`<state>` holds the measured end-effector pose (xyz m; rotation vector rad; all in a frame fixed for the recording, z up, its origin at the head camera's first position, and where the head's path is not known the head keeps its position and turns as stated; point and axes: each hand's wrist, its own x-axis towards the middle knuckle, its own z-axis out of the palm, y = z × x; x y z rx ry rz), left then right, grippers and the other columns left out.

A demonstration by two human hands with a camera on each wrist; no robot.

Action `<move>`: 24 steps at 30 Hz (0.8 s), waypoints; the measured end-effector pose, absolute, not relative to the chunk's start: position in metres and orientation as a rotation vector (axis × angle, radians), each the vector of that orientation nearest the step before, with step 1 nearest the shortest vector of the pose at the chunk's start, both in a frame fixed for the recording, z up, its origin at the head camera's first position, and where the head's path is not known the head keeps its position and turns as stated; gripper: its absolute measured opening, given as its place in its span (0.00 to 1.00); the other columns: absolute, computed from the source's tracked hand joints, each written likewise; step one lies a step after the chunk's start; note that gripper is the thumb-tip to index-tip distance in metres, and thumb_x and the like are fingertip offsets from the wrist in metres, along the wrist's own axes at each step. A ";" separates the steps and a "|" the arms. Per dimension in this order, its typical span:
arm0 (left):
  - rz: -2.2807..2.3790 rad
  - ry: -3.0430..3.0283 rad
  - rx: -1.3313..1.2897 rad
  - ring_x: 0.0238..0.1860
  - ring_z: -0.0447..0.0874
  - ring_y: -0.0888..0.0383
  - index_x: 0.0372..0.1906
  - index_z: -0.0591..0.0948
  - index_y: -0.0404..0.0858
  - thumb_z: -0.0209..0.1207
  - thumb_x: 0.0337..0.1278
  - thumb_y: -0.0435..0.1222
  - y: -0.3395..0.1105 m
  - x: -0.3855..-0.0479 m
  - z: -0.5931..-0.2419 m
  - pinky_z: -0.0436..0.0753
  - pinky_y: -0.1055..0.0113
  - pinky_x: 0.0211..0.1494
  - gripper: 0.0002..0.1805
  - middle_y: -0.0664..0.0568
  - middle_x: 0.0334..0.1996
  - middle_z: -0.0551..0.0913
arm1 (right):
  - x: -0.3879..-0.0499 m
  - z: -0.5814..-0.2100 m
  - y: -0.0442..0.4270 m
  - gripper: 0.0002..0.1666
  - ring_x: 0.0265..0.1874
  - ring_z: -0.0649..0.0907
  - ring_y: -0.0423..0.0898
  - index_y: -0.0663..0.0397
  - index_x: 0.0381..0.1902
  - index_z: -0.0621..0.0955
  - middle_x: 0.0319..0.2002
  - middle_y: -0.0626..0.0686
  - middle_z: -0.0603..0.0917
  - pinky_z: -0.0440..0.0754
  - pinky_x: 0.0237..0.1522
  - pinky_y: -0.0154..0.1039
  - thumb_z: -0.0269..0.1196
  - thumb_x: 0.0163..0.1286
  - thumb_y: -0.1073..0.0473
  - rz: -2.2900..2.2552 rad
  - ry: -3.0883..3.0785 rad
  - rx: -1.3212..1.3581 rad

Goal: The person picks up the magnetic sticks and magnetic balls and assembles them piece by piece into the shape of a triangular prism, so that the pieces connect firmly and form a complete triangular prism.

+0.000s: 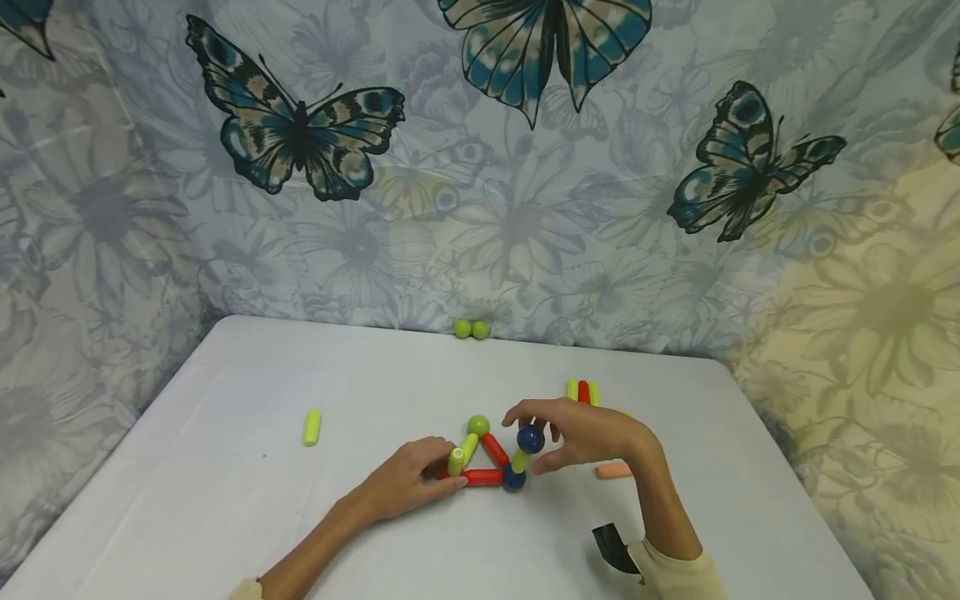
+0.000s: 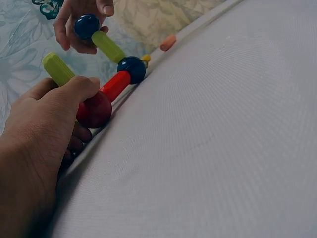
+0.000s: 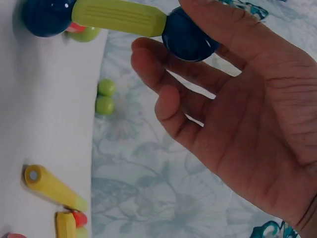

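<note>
On the table stands a magnetic frame of rods and balls, a triangle with rods rising from its corners. My left hand (image 1: 415,479) grips the red ball (image 2: 95,110) at its near left corner, thumb on top, beside an upright yellow-green rod (image 2: 58,69). A red rod (image 1: 483,477) runs from there to a lower blue ball (image 1: 513,477). On that ball a yellow-green rod (image 3: 119,17) rises to an upper blue ball (image 1: 531,439). Around this upper ball my right hand (image 1: 585,433) is loosely curved, fingers spread. A green ball (image 1: 478,426) forms the far corner.
Two green balls (image 1: 471,330) sit at the table's back edge. A loose yellow-green rod (image 1: 312,427) lies to the left. Behind the right hand are several rods (image 1: 583,392), and an orange rod (image 1: 613,471) lies by the right wrist. Butterfly-print cloth hangs behind the white table (image 1: 225,433).
</note>
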<state>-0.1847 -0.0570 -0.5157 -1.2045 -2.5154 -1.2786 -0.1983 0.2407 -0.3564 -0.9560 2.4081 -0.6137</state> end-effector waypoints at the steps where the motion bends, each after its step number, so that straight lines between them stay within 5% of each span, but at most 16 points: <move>1: -1.279 -2.511 -1.209 0.31 0.68 0.71 0.38 0.76 0.52 0.64 0.71 0.49 -0.057 -0.184 -0.516 0.68 0.78 0.35 0.10 0.60 0.28 0.73 | -0.198 -0.358 0.242 0.36 0.53 0.81 0.43 0.49 0.68 0.75 0.56 0.49 0.85 0.86 0.51 0.45 0.75 0.66 0.53 -0.615 2.400 -0.923; 4: -1.275 -2.503 -1.216 0.31 0.68 0.70 0.38 0.76 0.51 0.64 0.71 0.49 -0.057 -0.184 -0.515 0.69 0.78 0.35 0.10 0.59 0.28 0.73 | -0.200 -0.366 0.242 0.35 0.48 0.83 0.45 0.53 0.66 0.75 0.52 0.49 0.85 0.85 0.48 0.42 0.76 0.65 0.53 -0.585 2.392 -0.804; 7: -1.261 -2.523 -1.188 0.33 0.69 0.70 0.39 0.77 0.51 0.65 0.71 0.49 -0.057 -0.182 -0.513 0.70 0.77 0.37 0.10 0.60 0.29 0.74 | -0.204 -0.379 0.238 0.26 0.40 0.80 0.44 0.58 0.53 0.81 0.40 0.48 0.84 0.80 0.43 0.39 0.77 0.62 0.55 -0.532 2.377 -0.643; 11: -1.217 -2.559 -1.136 0.36 0.70 0.69 0.42 0.78 0.51 0.65 0.70 0.50 -0.057 -0.180 -0.512 0.71 0.77 0.39 0.10 0.62 0.32 0.74 | -0.208 -0.396 0.227 0.17 0.35 0.77 0.42 0.52 0.40 0.83 0.32 0.45 0.81 0.76 0.43 0.39 0.79 0.59 0.53 -0.489 2.326 -0.575; 24: -1.271 -2.645 -1.185 0.38 0.73 0.67 0.49 0.77 0.51 0.64 0.70 0.53 -0.061 -0.185 -0.506 0.74 0.74 0.42 0.14 0.63 0.35 0.76 | -0.211 -0.404 0.218 0.18 0.39 0.79 0.43 0.47 0.42 0.82 0.35 0.44 0.82 0.78 0.49 0.42 0.78 0.61 0.52 -0.523 2.285 -0.616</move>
